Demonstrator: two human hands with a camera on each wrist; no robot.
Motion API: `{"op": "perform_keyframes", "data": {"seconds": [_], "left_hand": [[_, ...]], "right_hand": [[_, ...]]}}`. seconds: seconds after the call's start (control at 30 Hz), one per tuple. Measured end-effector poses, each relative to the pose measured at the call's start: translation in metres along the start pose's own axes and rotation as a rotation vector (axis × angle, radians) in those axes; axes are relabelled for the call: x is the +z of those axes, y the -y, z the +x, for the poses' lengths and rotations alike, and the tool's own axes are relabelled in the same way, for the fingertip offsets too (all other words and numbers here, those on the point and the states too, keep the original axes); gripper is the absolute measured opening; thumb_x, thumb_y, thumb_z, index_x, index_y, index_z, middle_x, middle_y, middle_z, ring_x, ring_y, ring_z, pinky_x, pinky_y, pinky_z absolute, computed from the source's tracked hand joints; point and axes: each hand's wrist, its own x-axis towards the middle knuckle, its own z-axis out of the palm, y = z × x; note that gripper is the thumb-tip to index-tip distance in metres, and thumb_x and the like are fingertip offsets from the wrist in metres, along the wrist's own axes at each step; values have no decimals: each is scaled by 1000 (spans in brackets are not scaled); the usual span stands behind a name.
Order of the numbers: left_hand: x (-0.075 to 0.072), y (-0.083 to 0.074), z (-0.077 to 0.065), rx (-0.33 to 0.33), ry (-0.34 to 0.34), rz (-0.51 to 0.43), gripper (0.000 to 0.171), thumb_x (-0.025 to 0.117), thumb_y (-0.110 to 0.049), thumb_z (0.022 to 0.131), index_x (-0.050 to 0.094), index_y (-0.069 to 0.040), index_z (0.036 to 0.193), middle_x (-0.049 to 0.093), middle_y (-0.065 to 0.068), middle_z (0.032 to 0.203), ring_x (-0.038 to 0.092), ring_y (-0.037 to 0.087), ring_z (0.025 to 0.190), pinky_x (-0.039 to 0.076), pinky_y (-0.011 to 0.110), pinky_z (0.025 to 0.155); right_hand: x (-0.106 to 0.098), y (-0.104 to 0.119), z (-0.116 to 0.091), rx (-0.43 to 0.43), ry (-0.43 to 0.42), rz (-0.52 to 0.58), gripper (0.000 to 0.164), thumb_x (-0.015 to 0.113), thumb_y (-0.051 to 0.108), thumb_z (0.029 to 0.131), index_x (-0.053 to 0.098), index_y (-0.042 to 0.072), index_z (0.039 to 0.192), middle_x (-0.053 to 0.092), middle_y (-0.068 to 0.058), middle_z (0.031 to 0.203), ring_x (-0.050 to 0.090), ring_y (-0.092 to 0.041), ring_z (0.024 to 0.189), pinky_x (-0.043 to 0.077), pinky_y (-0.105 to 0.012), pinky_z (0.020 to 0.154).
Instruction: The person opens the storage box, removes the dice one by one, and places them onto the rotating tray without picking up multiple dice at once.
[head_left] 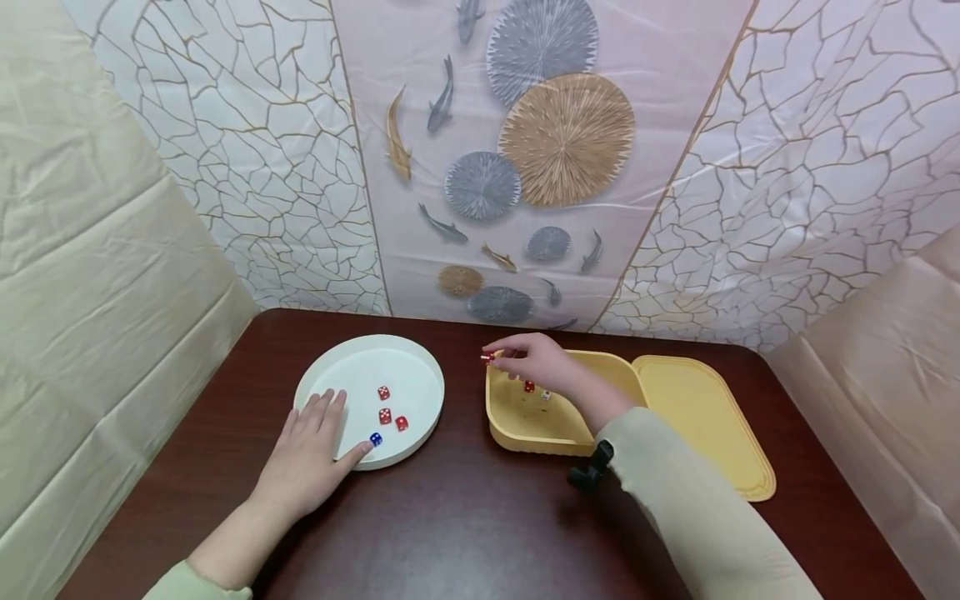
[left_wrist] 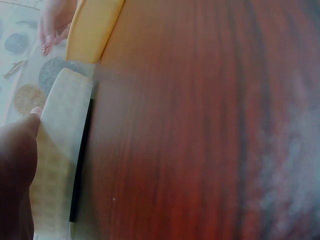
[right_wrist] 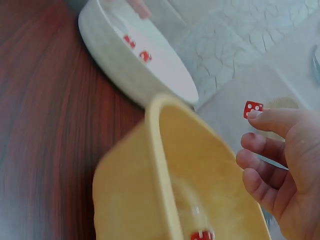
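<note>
A white round tray (head_left: 352,358) stands at the left, with several red dice (head_left: 385,416) and one blue die (head_left: 376,438) in it. My left hand (head_left: 307,458) rests on its near-left rim, fingers straight over the inside and thumb near the blue die at the front edge. Above the far-left side of a yellow box (head_left: 517,442), my right hand (head_left: 543,362) pinches a red die (right_wrist: 253,109) between thumb and a finger. The other fingers bend loosely. Inside the box lie a red die (head_left: 529,387) and a white die (head_left: 546,396).
A yellow lid (head_left: 723,425) lies flat to the right of the box, partly under the right sleeve (head_left: 690,492). Patterned cloth (head_left: 480,250) hangs behind the dark wooden table (head_left: 465,517). A gap of bare tabletop separates tray and box.
</note>
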Motion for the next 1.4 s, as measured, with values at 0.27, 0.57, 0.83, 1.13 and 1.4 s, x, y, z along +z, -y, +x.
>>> {"op": "perform_keyframes", "data": {"seconds": [0.27,0.57,0.83,1.13,1.4], "left_hand": [[3,2,0,-6,4,-2,93,54,-65,92,27,-3,155,29,23,157,20,42,146,12,59,118],[3,2,1,-20,13,-2,92,59,-61,91,27,-3,155,30,23,157,20,42,146,12,60,118],[2,3,0,-13,-5,-1,91,58,-60,92,28,-2,155,31,23,156,22,43,146,13,60,118],[2,2,1,-16,-7,8,90,58,-61,92,30,-3,154,32,23,156,23,42,146,14,61,117],[3,3,1,-11,-10,4,89,59,-59,92,29,-3,155,32,22,156,22,42,146,13,59,118]], "right_hand": [[27,23,24,-50,50,60,30,68,22,95,71,19,124,70,-2,93,64,-32,83,56,-50,73],[52,42,38,-46,109,42,26,68,23,95,72,24,121,67,-20,99,64,-36,85,56,-49,73],[75,49,50,-79,101,-116,23,70,23,94,75,26,116,67,1,86,60,-16,72,52,-28,62],[95,59,60,-88,145,-297,23,70,29,94,74,29,116,66,10,97,58,-12,84,50,-24,72],[110,63,67,-186,192,-558,24,66,29,96,73,26,119,68,9,99,57,-7,85,49,-22,78]]}}
